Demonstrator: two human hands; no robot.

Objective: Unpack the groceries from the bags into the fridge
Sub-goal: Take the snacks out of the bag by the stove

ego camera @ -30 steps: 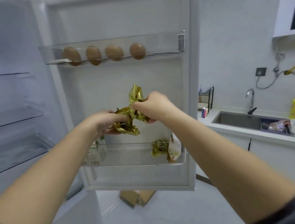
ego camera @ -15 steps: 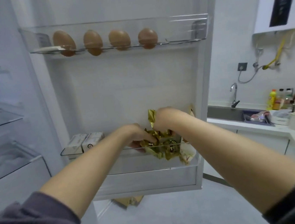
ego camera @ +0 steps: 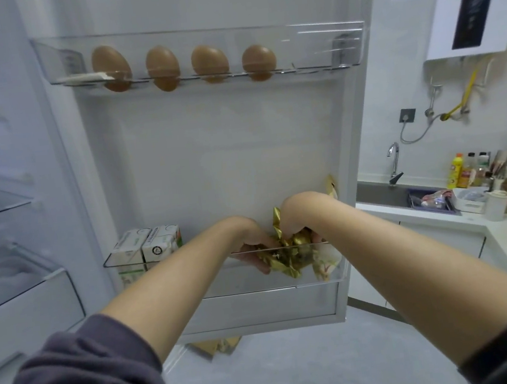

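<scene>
- Left hand (ego camera: 250, 244) and right hand (ego camera: 296, 215) are both inside the lower door bin (ego camera: 193, 285), towards its right end.
- Both grip the crumpled gold packet (ego camera: 288, 260): left fingers curled under it, right fingers closed on its top.
- Gold packet is in the bin, touching a pale packet (ego camera: 328, 262) at the right.
- Two cartons (ego camera: 146, 246) at the bin's left end, well apart.
- Four eggs (ego camera: 210, 64) in the upper door shelf (ego camera: 308, 46).

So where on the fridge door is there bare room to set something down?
Upper shelf: bare right of the last egg. Lower bin: bare-looking between cartons and left hand, forearm hiding some. Crowded at its right end: right hand, gold packets.
</scene>
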